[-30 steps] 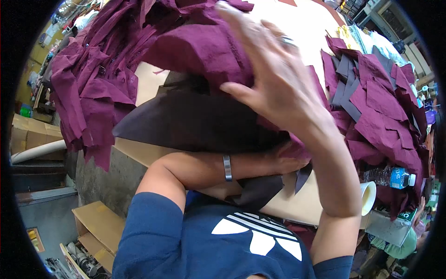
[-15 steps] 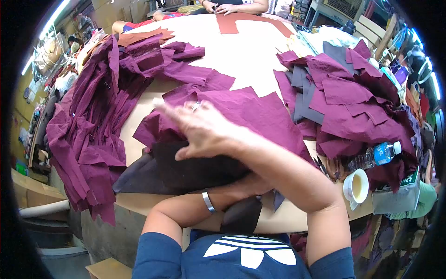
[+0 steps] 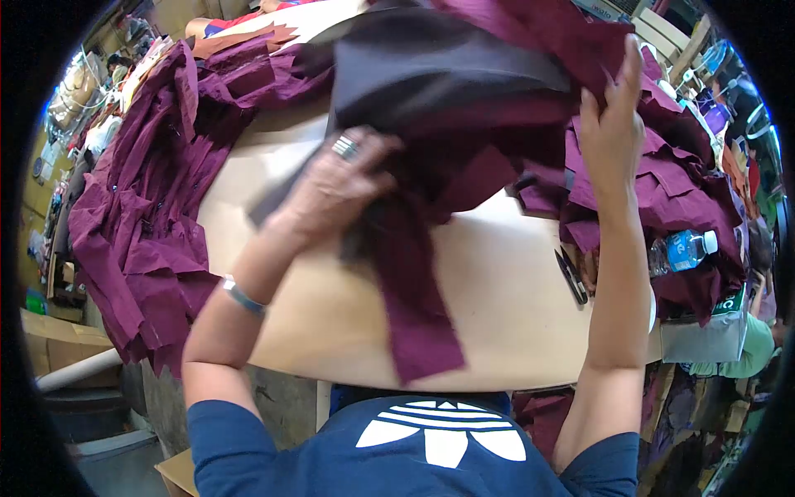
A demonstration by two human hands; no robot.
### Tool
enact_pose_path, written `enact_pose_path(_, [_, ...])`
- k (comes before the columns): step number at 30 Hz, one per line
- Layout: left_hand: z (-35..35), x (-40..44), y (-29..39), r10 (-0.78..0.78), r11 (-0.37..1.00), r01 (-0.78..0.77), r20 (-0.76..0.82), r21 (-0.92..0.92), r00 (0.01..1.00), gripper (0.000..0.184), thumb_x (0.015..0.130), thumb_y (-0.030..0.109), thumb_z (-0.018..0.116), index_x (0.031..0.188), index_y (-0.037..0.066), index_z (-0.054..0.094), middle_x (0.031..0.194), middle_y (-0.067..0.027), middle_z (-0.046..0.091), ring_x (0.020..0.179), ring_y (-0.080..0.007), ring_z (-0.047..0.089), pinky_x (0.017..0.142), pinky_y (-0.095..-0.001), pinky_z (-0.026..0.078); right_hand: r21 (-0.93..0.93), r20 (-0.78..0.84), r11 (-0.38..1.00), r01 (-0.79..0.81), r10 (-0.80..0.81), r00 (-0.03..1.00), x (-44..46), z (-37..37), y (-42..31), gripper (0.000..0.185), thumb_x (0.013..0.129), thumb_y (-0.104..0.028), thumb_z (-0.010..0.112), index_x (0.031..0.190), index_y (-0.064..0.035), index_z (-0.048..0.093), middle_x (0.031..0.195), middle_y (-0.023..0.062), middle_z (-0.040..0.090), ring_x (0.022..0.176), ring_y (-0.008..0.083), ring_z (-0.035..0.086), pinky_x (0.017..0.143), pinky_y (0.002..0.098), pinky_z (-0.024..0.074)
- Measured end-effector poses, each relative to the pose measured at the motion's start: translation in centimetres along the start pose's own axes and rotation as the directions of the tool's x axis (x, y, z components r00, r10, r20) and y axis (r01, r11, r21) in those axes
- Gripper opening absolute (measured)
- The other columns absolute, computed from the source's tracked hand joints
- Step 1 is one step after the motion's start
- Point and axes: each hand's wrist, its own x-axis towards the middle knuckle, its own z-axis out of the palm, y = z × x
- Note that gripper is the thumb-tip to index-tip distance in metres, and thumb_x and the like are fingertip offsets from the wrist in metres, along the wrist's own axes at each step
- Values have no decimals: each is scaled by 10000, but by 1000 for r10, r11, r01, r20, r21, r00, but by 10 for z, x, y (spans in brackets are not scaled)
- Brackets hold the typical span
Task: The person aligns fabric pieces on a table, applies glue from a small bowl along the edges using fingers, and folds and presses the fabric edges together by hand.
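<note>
A bundle of maroon and dark grey fabric pieces is lifted and folded over above the table, blurred at its left side. My left hand, with a ring and a silver bangle, is closed on the bundle's near left part. From there a maroon strip hangs down to the table. My right hand is raised at the right edge of the bundle, its fingers pointing up and its thumb against the maroon cloth; the exact grip is partly hidden.
Gathered maroon fabric drapes over the table's left side. More maroon pieces are heaped at the right, with a water bottle on them. Black pens lie on the pale tabletop. Another person's legs show at the far edge.
The fabric stack has come up off the table and turned over away from me. My left hand has moved out to the left, my right hand to the right and up.
</note>
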Motion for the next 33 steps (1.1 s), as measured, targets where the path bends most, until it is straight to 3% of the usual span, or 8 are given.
enact_pose_path(2, [-31,-4,-29,-13,973,-3,64,231,998,120,723,102,553,785,122,654,1145,-80,517,1165,-238,456,1002,-399,356,35,76,997,-63,60,995,-30,-23,-33,726,808,16,562,1424,-93,193,1349,244,398,692,320,619,699,374,501])
enact_pose_path(7, [-64,-45,-107,-213,911,76,306,405,928,212,704,23,550,864,105,662,1242,-65,498,1251,-255,396,1018,-406,337,506,483,861,-45,-240,842,-124,-64,-118,576,703,9,668,1236,46,454,762,116,635,528,200,570,622,358,497])
enact_pose_path(10, [-71,-58,-132,-352,827,163,269,538,897,249,739,-42,509,904,77,653,1287,-75,488,1212,-289,445,1001,-398,362,579,469,814,46,-379,798,-141,-65,-121,513,677,-6,692,1164,-4,532,784,115,644,531,165,579,550,317,471])
enact_pose_path(11, [-71,-60,-129,-377,852,270,167,449,911,241,751,-41,500,910,66,646,1276,-79,497,1189,-289,467,986,-391,377,528,316,846,71,-273,909,-154,-53,-121,448,815,-83,563,1256,-160,549,669,38,573,469,84,467,482,263,395])
enact_pose_path(15, [-72,-18,-36,-288,954,275,-113,-118,951,238,757,-61,522,950,40,616,1038,-93,606,967,-286,584,835,-343,462,466,435,875,-131,-98,895,-147,-56,-88,637,707,53,625,1306,-28,423,781,93,613,571,172,543,574,308,433])
enact_pose_path(18, [-43,-12,40,-141,932,151,52,-330,989,310,683,53,683,984,73,616,1035,-116,586,968,-283,574,843,-352,468,343,513,927,-155,-46,857,-136,-34,-60,786,685,78,620,1388,-32,285,917,124,617,698,255,565,674,339,458])
enact_pose_path(26, [76,-10,75,-233,934,254,110,-251,966,323,693,34,586,1015,54,579,1016,-132,533,895,-295,565,762,-353,486,80,532,989,-126,64,844,-151,78,10,733,748,61,487,1413,-170,284,925,147,611,904,319,588,759,415,482])
enact_pose_path(33, [8,-32,32,-339,734,388,194,-558,921,315,698,-140,488,969,-14,589,964,-159,591,877,-287,609,796,-322,490,70,415,982,-173,129,901,-140,60,28,634,810,53,486,1378,-194,352,732,134,597,643,290,613,616,414,510])
